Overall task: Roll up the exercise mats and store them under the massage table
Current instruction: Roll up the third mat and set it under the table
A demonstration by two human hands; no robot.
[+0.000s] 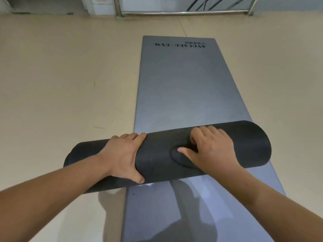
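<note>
A black rolled mat (157,159) lies crosswise on a flat grey mat (183,84) spread on the floor. The grey mat carries upside-down black lettering at its far end and shows on both sides of the roll. The roll is uneven: its inner layers stick out to the left, beyond the grey mat's edge. My left hand (124,156) wraps around the roll where the outer layer ends, thumb at the near side. On top of the roll, right of centre, my right hand (211,149) presses down with curled fingers, and its thumb dents the surface.
Beige floor (61,75) surrounds the mats on the left and right. A metal railing (183,13) and a white wall base run along the far edge of the room. The massage table is not in view.
</note>
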